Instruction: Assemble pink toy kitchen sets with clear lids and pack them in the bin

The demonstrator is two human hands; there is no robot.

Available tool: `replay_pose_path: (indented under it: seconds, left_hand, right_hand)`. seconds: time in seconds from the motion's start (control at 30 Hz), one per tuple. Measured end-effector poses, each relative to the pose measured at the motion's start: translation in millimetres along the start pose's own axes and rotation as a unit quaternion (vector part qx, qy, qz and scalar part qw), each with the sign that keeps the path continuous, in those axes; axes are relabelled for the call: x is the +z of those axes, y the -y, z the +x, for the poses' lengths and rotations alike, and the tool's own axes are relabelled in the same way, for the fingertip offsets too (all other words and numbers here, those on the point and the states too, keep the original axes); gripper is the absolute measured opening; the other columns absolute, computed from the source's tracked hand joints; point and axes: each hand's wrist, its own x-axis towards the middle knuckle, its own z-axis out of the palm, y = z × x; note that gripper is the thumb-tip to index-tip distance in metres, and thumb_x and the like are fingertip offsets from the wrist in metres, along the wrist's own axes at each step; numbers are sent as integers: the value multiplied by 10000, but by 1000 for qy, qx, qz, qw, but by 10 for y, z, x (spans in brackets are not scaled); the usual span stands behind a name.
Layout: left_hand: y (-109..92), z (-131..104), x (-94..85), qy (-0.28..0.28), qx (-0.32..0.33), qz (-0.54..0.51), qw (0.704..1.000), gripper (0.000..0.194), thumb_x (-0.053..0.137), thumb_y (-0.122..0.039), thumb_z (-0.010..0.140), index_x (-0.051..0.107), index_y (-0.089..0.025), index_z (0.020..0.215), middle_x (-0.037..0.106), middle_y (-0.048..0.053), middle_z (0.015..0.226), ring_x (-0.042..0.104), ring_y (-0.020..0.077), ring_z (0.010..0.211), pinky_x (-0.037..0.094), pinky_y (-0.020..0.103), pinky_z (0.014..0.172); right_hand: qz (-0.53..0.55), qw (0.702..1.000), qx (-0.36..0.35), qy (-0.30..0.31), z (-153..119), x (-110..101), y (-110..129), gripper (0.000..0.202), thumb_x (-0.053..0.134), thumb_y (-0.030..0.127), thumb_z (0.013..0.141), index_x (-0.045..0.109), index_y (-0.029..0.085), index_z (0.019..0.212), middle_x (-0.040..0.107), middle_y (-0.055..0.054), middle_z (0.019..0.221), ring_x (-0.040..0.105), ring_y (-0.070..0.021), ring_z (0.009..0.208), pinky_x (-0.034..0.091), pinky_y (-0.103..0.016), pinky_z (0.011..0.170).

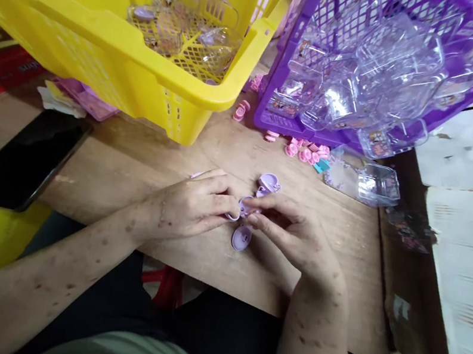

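Note:
My left hand is closed on a small round lilac plastic piece above the table. From the other side my right hand pinches at the same cluster of lilac parts, thumb and forefinger close together; the exact part between them is partly hidden. Just beyond the fingers lies a lilac cup-shaped piece with a small loop at its side. A round lilac lid-like piece rests on the wood below the fingertips. Part of another lilac piece shows behind my left hand.
A yellow basket and a purple basket hold clear plastic cases. Small pink pieces lie before the purple one. A clear case sits to the right. At left are a black phone and a pink tray.

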Motion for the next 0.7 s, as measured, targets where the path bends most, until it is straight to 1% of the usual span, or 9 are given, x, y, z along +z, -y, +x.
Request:
replay_pose_path:
  seconds: [0.1, 0.17, 0.3, 0.53, 0.7]
  left_hand:
    - [-2, 1, 2, 16, 2, -8, 1000, 165, 656, -81, 1076, 671, -215, 1170, 747, 73, 1148, 713, 198, 1064, 608, 355, 980]
    - [-2, -3, -2, 29, -4, -12, 1000, 152, 648, -87, 1084, 659, -214, 1167, 740, 75, 1148, 720, 199, 1080, 604, 356, 990]
    - [14, -17, -7, 46, -7, -22, 999, 149, 636, -109, 1094, 660, -236, 1169, 742, 61, 1140, 732, 194, 1076, 599, 359, 1007]
    - [-4, -14, -22, 69, -16, -19, 997, 152, 622, -114, 1089, 677, -235, 1163, 739, 56, 1116, 737, 192, 1059, 608, 340, 994]
    - [-4, -41, -17, 74, -30, -43, 996, 153, 631, -126, 1090, 694, -243, 1166, 748, 64, 1137, 745, 201, 1082, 616, 353, 1017]
  right_hand:
    - [83, 996, 32, 11, -6, 19, -5, 285, 884, 377, 1007, 649, 278, 1134, 768, 28, 913, 792, -169, 800, 668, -314, 773]
    - [98, 994, 47, 28, -12, 29, 2, 328, 882, 404, 1010, 600, 268, 1107, 755, 33, 888, 790, -162, 782, 667, -307, 773]
    - [71, 995, 56, 36, -31, 23, 15, 357, 871, 466, 1013, 600, 264, 1127, 736, 21, 900, 796, -178, 808, 665, -322, 774]
    - [62, 997, 33, 36, -44, 1, 1, 329, 847, 455, 1036, 589, 272, 1129, 732, 25, 914, 789, -166, 808, 647, -312, 762]
    - [58, 995, 57, 60, -43, 13, 10, 352, 833, 504, 1037, 588, 267, 1127, 743, 10, 918, 805, -195, 825, 656, -338, 772]
